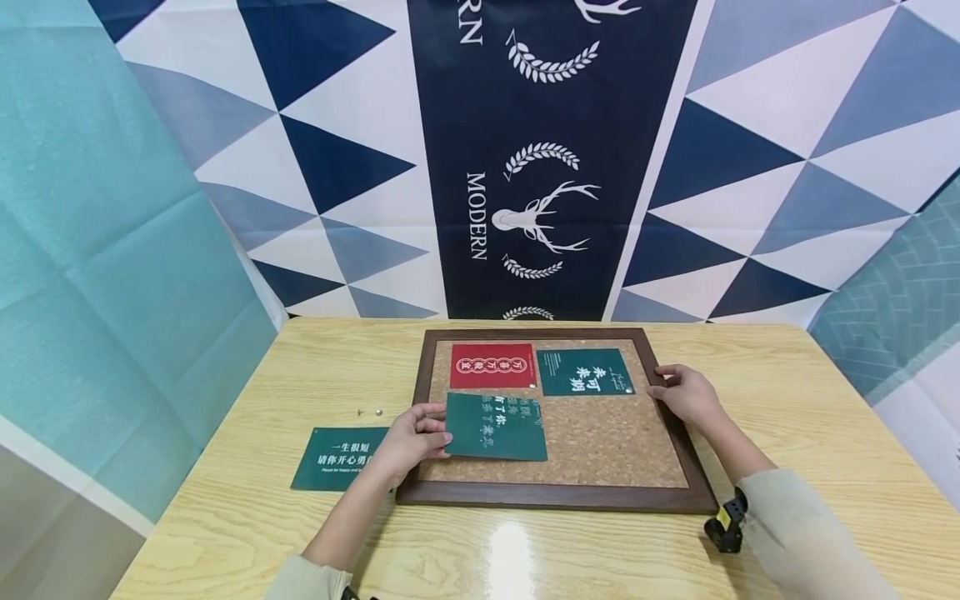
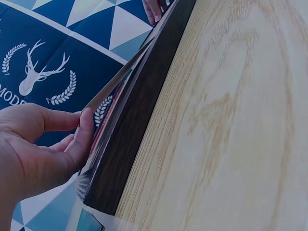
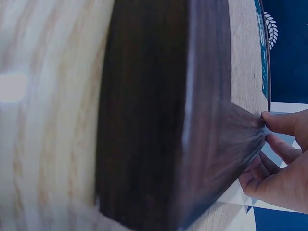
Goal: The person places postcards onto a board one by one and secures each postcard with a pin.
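My left hand (image 1: 411,442) pinches a green card (image 1: 495,437) with white writing by its left edge. The card is held over the lower left of a cork board (image 1: 600,450) with a dark brown wooden frame. In the left wrist view the card (image 2: 109,87) appears nearly edge-on, pinched between thumb and fingers. My right hand (image 1: 690,398) grips the right side of the board's frame (image 3: 211,134). On the cork, a red card (image 1: 491,367) lies at the upper left and another green card (image 1: 585,372) at the upper right, each with a small pin at its lower right corner.
One more green card (image 1: 337,458) lies on the wooden table (image 1: 247,433) left of the board, partly hidden by my left hand. Two small pins (image 1: 378,412) lie just above it. A patterned cloth (image 1: 360,208) hangs behind the table.
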A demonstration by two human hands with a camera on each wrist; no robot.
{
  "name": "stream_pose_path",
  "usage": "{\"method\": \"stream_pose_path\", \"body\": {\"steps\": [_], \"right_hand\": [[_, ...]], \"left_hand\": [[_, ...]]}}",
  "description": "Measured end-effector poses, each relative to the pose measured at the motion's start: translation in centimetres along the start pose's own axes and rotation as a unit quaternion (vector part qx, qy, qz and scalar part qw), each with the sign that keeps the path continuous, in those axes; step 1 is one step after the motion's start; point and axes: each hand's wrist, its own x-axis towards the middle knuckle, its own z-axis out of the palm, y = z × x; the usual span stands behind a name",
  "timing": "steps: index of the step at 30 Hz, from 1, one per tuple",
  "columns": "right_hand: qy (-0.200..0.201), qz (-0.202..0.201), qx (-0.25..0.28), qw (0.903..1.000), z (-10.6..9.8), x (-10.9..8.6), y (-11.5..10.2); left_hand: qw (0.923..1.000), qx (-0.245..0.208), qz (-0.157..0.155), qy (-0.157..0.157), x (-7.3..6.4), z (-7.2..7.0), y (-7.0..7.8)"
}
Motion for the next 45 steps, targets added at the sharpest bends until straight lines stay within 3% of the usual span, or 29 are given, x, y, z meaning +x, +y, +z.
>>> {"method": "stream_pose_path", "body": {"steps": [19, 31, 45], "right_hand": [[0.002, -0.002, 0.001, 1.0000, 0.06, 0.34, 0.21], [0.000, 0.001, 0.006, 1.0000, 0.00, 0.17, 0.17], [0.000, -0.003, 0.009, 1.0000, -0.01, 0.21, 0.15]], "left_hand": [[0.9999, -0.002, -0.008, 0.009, 0.10, 0.24, 0.01], [0.9984, 0.047, -0.007, 0.029, 0.16, 0.43, 0.33], [0.9926, 0.120, -0.007, 0.017, 0.00, 0.28, 0.39]]}}
